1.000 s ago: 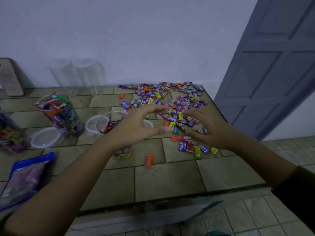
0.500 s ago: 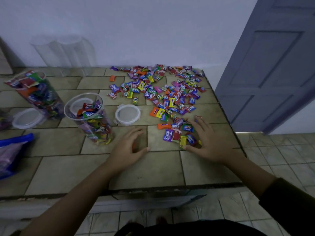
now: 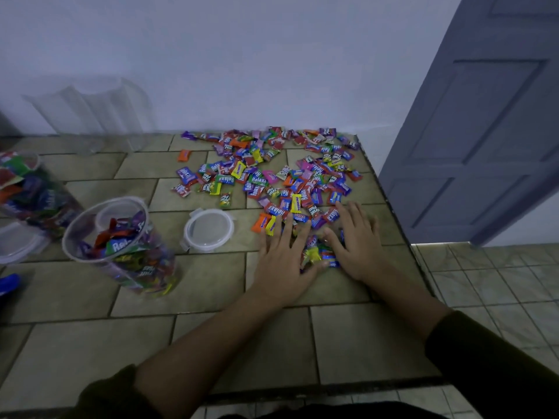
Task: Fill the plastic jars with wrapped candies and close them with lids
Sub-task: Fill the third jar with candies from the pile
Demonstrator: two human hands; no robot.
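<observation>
A spread of wrapped candies (image 3: 272, 173) covers the far right of the tiled counter. My left hand (image 3: 282, 261) and my right hand (image 3: 355, 246) lie flat on the near end of the pile, fingers apart, with a small heap of candies (image 3: 317, 252) squeezed between them. An open plastic jar (image 3: 121, 246), partly full of candies, stands to the left. A clear lid (image 3: 209, 229) lies between that jar and my left hand. A fuller open jar (image 3: 27, 189) stands at the far left, with another lid (image 3: 16, 243) beside it.
Several empty clear jars (image 3: 90, 113) stand against the back wall. A blue bag (image 3: 7, 284) pokes in at the left edge. The counter's right edge (image 3: 402, 237) drops to a tiled floor, and a grey-blue door (image 3: 484, 122) stands beyond it.
Both hands came down from above the open jar to the counter. The left hand slid right to meet the right hand, bunching candies between them. The view tilted down.
</observation>
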